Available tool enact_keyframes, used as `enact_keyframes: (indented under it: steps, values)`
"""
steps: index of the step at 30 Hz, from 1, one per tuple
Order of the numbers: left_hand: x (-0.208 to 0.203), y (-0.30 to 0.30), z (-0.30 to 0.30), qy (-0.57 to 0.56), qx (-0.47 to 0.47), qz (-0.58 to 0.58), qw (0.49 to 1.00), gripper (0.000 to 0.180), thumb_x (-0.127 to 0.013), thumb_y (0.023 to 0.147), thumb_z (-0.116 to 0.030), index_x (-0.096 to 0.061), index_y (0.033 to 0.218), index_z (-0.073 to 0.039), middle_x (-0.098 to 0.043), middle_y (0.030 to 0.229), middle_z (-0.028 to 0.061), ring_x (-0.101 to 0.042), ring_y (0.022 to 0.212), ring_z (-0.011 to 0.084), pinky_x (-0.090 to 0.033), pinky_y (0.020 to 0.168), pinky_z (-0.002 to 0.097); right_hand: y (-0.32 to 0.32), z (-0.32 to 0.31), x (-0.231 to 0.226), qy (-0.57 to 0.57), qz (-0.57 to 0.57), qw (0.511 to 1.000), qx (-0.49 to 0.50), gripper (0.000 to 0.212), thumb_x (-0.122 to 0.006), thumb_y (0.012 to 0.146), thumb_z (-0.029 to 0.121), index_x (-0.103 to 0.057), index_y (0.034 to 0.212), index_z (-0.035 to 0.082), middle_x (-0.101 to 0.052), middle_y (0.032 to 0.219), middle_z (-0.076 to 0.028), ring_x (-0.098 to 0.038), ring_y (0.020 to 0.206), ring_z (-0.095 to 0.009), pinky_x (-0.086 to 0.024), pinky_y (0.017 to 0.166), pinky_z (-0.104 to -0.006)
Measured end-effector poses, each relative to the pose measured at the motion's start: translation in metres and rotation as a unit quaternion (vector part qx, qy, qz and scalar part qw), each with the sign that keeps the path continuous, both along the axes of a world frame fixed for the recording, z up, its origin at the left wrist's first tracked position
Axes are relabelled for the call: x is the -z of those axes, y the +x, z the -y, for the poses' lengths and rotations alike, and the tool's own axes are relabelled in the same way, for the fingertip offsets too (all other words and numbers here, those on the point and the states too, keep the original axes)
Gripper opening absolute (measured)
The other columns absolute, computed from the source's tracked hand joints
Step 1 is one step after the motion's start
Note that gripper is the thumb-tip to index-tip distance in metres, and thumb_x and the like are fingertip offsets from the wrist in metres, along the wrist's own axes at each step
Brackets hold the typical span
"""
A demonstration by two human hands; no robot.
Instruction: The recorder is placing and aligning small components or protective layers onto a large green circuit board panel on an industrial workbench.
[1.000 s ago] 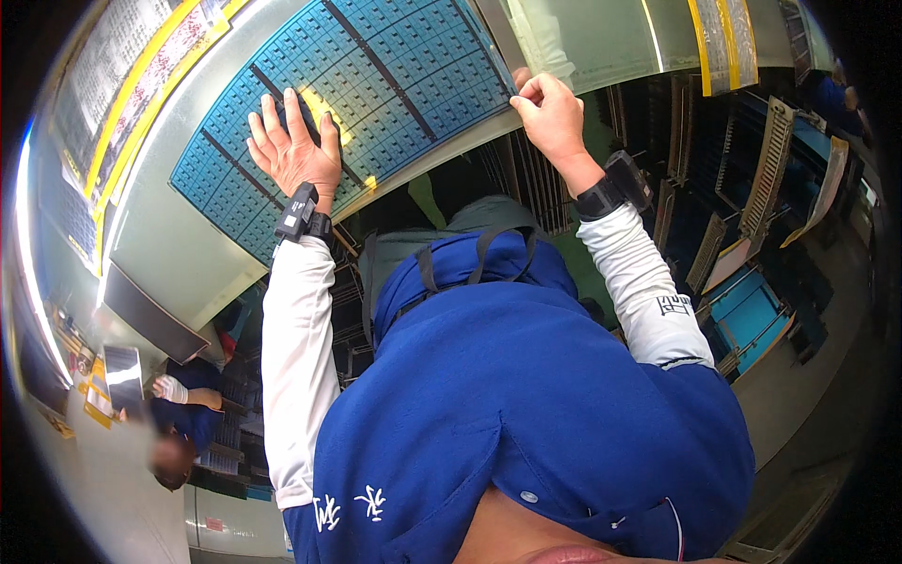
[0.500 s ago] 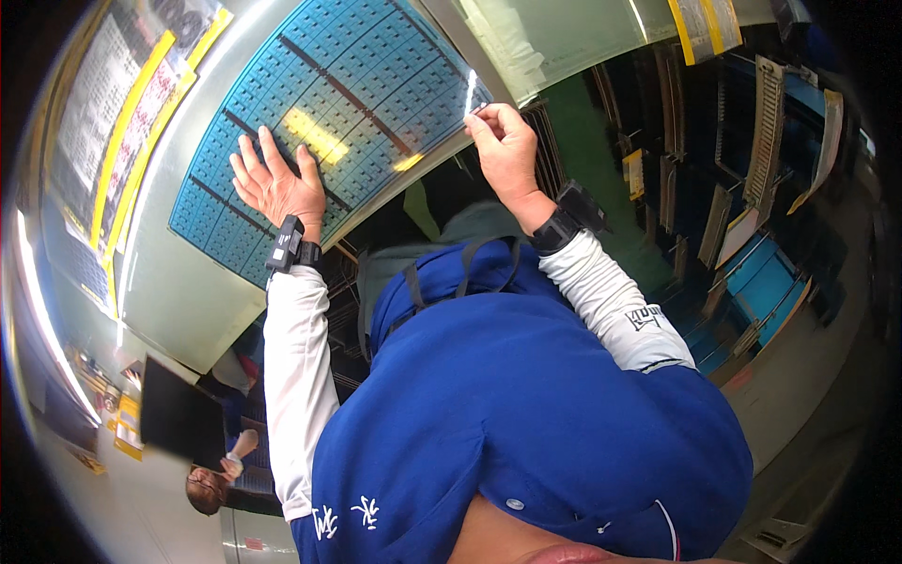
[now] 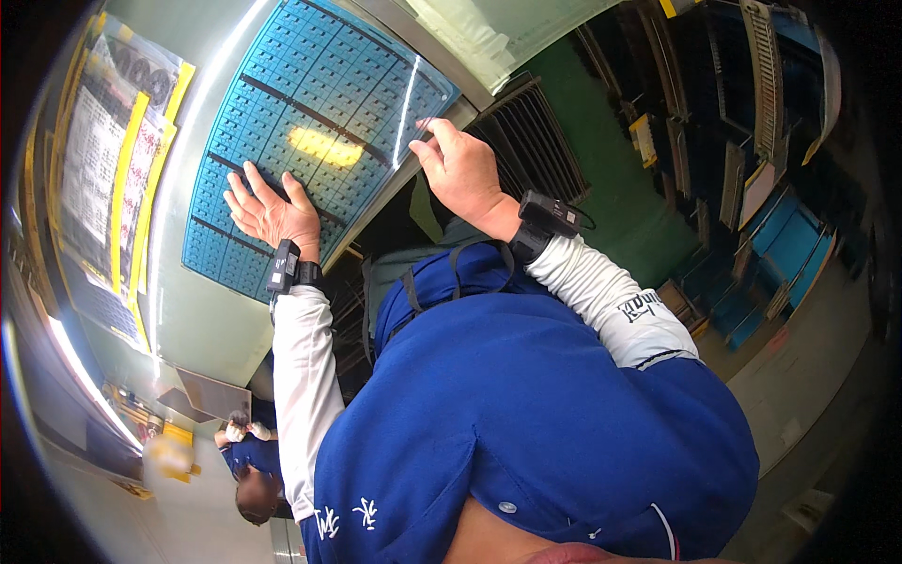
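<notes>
A large blue circuit board panel [image 3: 272, 122], with dark lines dividing it into small units, lies flat on the pale worktop. My left hand [image 3: 272, 212] rests on its near left part, fingers spread. Close to the panel's near right edge is my right hand [image 3: 460, 169], its thumb and forefinger bent and slightly apart. Nothing shows between those fingertips; the other fingers are curled and partly hidden. Both wrists carry black strapped devices over white sleeves.
Printed sheets with yellow borders [image 3: 113, 179] are fixed along the left. Slotted racks [image 3: 761, 85] and blue panels [image 3: 780, 244] stand at the right, beyond a green floor [image 3: 601, 179]. A co-worker [image 3: 252, 470] in blue holds something small at the lower left.
My right hand has shifted left along the panel's edge, and its pinched fingertips have parted. My left hand stays on the panel. The view has turned somewhat; the co-worker has changed posture.
</notes>
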State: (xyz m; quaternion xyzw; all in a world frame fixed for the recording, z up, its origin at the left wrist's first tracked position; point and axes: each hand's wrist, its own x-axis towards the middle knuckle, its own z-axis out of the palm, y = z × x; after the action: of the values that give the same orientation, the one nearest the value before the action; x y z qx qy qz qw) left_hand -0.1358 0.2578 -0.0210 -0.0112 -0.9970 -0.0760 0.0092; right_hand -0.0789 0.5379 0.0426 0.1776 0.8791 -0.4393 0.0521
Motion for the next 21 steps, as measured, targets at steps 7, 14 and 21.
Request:
enact_keyframes:
  steps: [7,14,21]
  values:
    - [0.004,0.002,0.003,-0.011,0.008,-0.012,1.000,0.072,-0.059,0.101,-0.046,-0.038,0.163,-0.016,-0.032,0.168,0.0192,-0.022,0.157,0.0446,-0.017,0.126,0.0602,-0.001,0.005,-0.003,-0.011,-0.006,1.000,-0.001,0.027,-0.073,0.095,0.022,-0.065,0.110,0.001,-0.073,0.080,-0.017,-0.072,0.077,-0.039,-0.056,0.068,-0.0491]
    - [0.000,0.001,0.000,-0.007,0.011,-0.017,1.000,0.072,-0.059,0.101,-0.046,-0.039,0.163,-0.016,-0.032,0.168,0.0193,-0.023,0.156,0.0454,-0.018,0.125,0.0605,0.006,-0.003,0.024,-0.287,0.075,0.932,0.209,0.024,-0.066,0.104,0.022,-0.069,0.098,0.000,-0.075,0.076,-0.010,-0.071,0.062,-0.015,-0.056,0.060,-0.0316]
    - [0.002,0.002,0.001,-0.007,0.009,-0.018,1.000,0.072,-0.058,0.101,-0.047,-0.039,0.162,-0.016,-0.032,0.168,0.0193,-0.023,0.156,0.0450,-0.018,0.125,0.0605,0.005,-0.011,0.022,-0.359,0.132,0.889,0.253,0.023,-0.063,0.106,0.022,-0.069,0.101,0.000,-0.074,0.077,-0.009,-0.064,0.058,-0.010,-0.052,0.055,-0.0259]
